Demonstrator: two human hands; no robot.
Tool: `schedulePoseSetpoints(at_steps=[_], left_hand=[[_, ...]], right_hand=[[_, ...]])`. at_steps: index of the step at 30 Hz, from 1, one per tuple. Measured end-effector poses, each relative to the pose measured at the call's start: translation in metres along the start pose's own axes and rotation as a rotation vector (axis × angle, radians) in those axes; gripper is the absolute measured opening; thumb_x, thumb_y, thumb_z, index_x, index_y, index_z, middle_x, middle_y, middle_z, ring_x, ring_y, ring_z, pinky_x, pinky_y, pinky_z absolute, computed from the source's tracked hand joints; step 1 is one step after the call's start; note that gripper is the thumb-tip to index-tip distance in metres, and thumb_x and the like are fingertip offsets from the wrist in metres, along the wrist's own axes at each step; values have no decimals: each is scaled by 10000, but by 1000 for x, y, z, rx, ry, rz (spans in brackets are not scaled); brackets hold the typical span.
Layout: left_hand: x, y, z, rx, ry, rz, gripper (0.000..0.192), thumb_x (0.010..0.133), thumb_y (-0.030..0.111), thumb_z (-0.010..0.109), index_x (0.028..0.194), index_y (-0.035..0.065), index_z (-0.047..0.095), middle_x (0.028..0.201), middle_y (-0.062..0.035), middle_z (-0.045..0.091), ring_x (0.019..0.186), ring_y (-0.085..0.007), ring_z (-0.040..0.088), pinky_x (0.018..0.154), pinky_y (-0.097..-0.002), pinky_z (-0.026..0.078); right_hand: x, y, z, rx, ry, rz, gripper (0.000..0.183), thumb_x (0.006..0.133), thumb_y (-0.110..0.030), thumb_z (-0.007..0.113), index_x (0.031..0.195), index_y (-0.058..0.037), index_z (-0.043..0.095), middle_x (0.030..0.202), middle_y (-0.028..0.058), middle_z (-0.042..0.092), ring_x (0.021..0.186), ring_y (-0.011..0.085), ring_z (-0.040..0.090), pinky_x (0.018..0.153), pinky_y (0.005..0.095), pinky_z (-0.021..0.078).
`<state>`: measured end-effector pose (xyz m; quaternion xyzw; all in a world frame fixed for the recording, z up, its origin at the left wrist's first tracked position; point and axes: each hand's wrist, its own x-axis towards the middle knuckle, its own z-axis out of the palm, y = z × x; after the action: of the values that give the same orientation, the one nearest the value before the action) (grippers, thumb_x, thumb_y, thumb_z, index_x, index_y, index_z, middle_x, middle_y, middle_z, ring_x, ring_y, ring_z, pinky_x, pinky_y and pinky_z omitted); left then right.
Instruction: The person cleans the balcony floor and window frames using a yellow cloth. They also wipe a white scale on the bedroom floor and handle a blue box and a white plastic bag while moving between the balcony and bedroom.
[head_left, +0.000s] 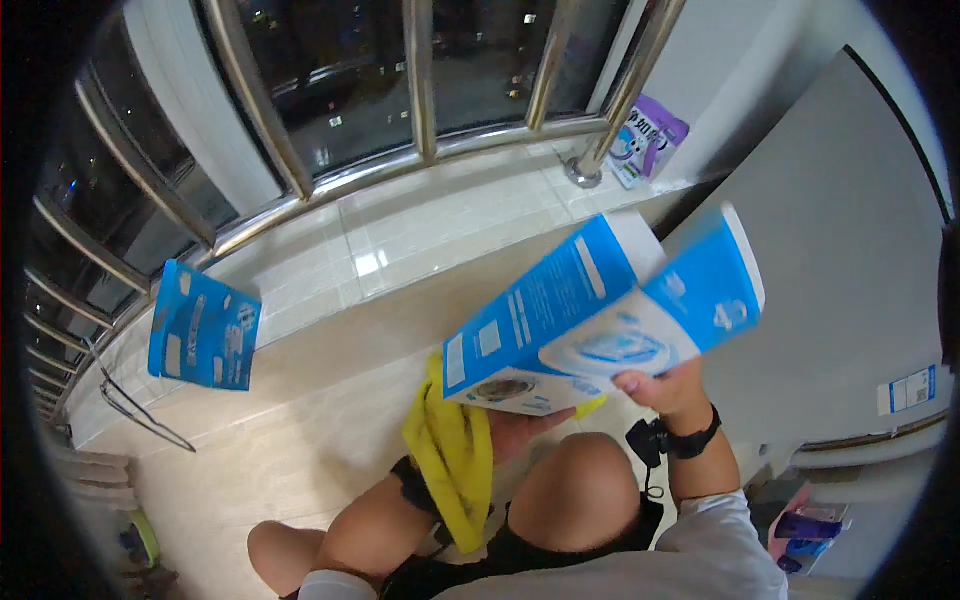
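Note:
A blue-and-white cardboard box (540, 307) is tilted in front of me, with a long blue flap (709, 281) standing out at its upper right end. Pictures, including a round washing-machine door, are printed on its sides. My right hand (671, 386) grips the box's near right side, thumb on the printed face. Under the lower end lies my left hand (517, 431), fingers stretched along the underside and partly hidden. A yellow cloth (454, 450) drapes over the left hand and wrist and hangs down between my knees; a yellow bit also shows by the fingertips.
On the tiled window ledge (420, 217) stand a blue printed pouch (206, 330) at left and a purple-and-white packet (646, 142) at right. Metal railings (424, 90) run along the window. A wire hanger (142, 416) hangs at left. A large grey panel (810, 225) rises at right.

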<state>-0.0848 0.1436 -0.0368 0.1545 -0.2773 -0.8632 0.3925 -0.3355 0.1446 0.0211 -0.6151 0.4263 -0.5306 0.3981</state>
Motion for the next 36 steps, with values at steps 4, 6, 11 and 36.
schedulePoseSetpoints(at_steps=[4, 6, 11, 36], left_hand=[[4, 2, 12, -504, 1, -107, 624, 1071, 310, 643, 1622, 122, 416, 1647, -165, 466, 1524, -391, 433, 1250, -605, 398], [10, -2, 14, -651, -16, -105, 611, 1076, 296, 637, 1619, 121, 420, 1644, -172, 466, 1520, -388, 439, 1239, -597, 418], [25, -10, 11, 562, 82, 193, 603, 1089, 385, 598, 1613, 138, 434, 1635, -138, 485, 1515, -368, 452, 1207, -620, 446], [-154, 70, -49, 170, 658, 366, 609, 1052, 381, 652, 1586, 144, 480, 1593, -95, 532, 1440, -305, 525, 1141, -567, 478]], right_hand=[[-38, 12, -30, -245, 62, -64, 861, 821, -402, 934, 1405, 97, 546, 1230, 171, 724, 1106, 272, 720, 965, 407, 592], [-51, 17, -38, -400, 121, -140, 834, 839, -414, 917, 1387, 102, 559, 1218, 174, 732, 1093, 268, 724, 958, 403, 593], [-56, 27, -46, -478, 377, -195, 625, 862, -326, 887, 1285, 74, 660, 1188, 175, 757, 1059, 262, 737, 922, 392, 600], [274, 56, -106, -690, 375, -67, 459, 893, -389, 863, 1036, 21, 716, 868, 140, 773, 692, 230, 761, 682, 365, 592]])
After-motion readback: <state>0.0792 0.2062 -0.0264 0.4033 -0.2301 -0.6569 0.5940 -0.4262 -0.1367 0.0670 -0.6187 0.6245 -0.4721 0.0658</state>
